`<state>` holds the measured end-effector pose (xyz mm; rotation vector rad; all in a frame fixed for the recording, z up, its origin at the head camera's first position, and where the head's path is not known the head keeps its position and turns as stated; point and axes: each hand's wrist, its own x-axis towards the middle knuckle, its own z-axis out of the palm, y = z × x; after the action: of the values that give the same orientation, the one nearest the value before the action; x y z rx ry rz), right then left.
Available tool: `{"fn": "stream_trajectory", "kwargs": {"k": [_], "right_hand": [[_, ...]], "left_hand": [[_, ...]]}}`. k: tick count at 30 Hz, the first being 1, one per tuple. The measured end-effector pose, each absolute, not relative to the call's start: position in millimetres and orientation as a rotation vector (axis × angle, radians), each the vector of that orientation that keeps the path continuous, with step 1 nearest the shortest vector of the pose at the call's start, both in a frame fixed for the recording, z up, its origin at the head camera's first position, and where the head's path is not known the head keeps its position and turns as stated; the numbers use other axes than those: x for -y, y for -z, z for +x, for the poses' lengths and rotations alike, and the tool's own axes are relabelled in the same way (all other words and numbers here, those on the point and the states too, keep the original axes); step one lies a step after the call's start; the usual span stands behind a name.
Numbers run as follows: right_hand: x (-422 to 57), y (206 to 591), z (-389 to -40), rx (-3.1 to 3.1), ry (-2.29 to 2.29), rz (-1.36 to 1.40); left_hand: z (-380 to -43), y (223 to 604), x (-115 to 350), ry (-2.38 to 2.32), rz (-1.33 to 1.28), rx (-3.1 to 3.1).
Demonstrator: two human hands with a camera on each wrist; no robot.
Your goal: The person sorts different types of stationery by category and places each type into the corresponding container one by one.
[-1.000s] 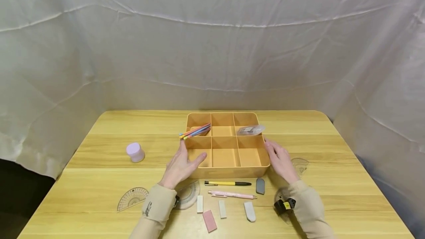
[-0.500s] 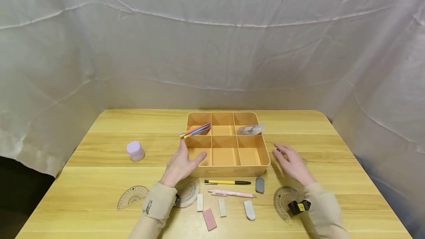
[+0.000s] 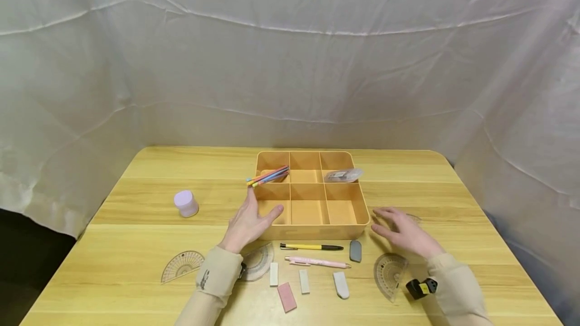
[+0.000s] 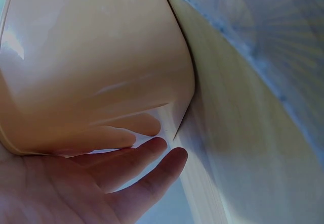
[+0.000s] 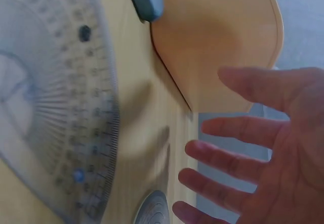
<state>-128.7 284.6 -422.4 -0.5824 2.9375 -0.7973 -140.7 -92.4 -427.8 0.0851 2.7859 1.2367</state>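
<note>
An orange box with six compartments stands mid-table. My left hand holds its left side, the thumb over the rim and the fingers along the outer wall, as the left wrist view shows on the box wall. My right hand, fingers spread and holding nothing, hovers just right of the box's front corner. Coloured pencil-like sticks lean out of the back-left compartment. A clear plastic packet rests in the back-right one. Near the right hand lies a clear protractor.
In front of the box lie a yellow pen, a pink pen, a grey eraser, a pink eraser and several whitish erasers. More protractors lie about. A lilac container stands left.
My right hand has let go of the box's right side and moved right and toward me, its fingers now spread. The left hand stays on the box, which has not moved.
</note>
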Motion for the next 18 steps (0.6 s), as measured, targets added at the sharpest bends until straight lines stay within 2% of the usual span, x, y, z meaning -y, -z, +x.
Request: {"fn": "stream_trajectory", "kwargs": {"k": [18], "right_hand": [[-267, 423, -104, -2.897, 0.531, -0.854]], "left_hand": [[-141, 426, 92, -1.22, 0.056, -2.771]]}}
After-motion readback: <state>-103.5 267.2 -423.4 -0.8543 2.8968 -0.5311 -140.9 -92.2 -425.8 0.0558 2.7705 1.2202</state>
